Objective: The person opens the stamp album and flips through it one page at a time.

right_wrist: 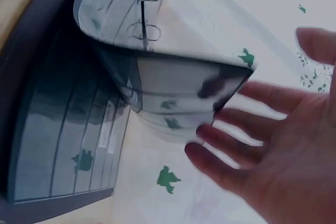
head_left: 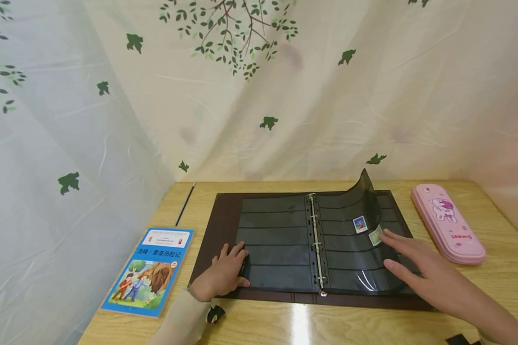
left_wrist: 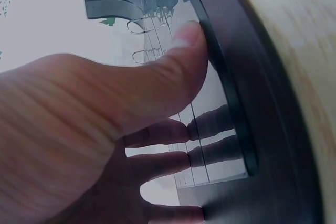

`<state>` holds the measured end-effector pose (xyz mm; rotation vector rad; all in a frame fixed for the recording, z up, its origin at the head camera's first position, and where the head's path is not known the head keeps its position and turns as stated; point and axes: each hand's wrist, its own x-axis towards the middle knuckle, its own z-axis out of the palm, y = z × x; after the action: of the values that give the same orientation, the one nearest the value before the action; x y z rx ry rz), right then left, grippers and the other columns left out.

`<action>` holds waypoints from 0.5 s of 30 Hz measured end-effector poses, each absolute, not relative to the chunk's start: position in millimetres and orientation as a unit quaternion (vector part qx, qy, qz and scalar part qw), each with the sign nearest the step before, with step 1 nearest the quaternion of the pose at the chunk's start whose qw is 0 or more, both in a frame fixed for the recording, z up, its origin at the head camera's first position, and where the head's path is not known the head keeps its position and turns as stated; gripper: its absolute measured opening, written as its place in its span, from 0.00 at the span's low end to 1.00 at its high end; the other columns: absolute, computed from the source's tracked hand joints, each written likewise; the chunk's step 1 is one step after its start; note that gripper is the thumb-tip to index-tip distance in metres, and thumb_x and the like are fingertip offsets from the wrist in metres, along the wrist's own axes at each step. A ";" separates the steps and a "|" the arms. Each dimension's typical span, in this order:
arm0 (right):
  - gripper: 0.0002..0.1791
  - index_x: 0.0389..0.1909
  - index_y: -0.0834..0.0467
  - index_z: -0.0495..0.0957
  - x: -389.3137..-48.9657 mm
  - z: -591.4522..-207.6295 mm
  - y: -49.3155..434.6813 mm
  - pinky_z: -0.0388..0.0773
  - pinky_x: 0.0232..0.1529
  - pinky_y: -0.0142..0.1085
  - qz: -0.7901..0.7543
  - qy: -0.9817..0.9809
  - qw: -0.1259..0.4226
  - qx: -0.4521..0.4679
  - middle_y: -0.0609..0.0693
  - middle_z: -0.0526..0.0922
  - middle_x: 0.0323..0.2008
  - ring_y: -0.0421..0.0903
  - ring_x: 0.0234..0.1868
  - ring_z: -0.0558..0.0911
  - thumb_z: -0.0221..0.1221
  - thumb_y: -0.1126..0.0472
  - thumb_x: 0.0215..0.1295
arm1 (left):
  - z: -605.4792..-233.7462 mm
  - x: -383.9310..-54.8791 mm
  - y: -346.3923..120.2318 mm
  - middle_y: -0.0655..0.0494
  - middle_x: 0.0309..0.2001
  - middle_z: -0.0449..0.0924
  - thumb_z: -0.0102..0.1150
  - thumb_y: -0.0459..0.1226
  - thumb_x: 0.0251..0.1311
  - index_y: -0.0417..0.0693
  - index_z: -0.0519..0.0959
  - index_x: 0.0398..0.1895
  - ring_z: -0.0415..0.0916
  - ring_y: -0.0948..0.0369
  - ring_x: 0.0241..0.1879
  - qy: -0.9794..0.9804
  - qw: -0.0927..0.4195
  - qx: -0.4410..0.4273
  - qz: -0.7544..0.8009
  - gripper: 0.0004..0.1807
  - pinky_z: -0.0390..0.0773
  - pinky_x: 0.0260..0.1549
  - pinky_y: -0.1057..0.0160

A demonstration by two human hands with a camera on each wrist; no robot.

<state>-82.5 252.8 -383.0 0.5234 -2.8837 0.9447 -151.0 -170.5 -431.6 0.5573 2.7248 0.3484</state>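
Note:
A stamp album (head_left: 221, 215) with a dark brown cover and metal rings (head_left: 315, 230) lies spread on the table. My left hand (head_left: 224, 272) rests at the outer edge of its left black pocket page (head_left: 274, 235), fingers spread and thumb (left_wrist: 189, 38) near the border. On the right, one pocket page (head_left: 345, 261) stands partly lifted, its far corner curling up. That page carries a blue stamp (head_left: 360, 224) and a greenish stamp (head_left: 376, 235). Extended fingers of my right hand (head_left: 431, 273) touch the lifted page's outer edge; in the right wrist view its thumb is apart from the page.
A pink pencil case (head_left: 449, 225) lies to the right of the album. On the left are a blue-covered book (head_left: 147, 273) and, behind it, a thin dark pencil (head_left: 185, 203). A leaf-patterned curtain (head_left: 311, 96) hangs behind the wooden table (head_left: 259, 321).

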 end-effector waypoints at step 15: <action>0.26 0.73 0.61 0.50 -90.0 -363.4 223.2 0.53 0.58 0.22 0.430 -0.825 0.099 0.354 0.58 0.49 0.73 0.46 0.72 0.50 0.33 0.59 0.78 | -433.2 -150.1 -170.7 0.44 0.71 0.50 0.64 0.48 0.54 0.43 0.64 0.67 0.43 0.33 0.67 0.962 0.160 0.194 0.106 0.38 0.58 0.53 0.31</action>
<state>-90.0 223.2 -363.4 1.0479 -2.4397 1.2706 -150.1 -170.7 -433.2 0.5540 2.7492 0.3024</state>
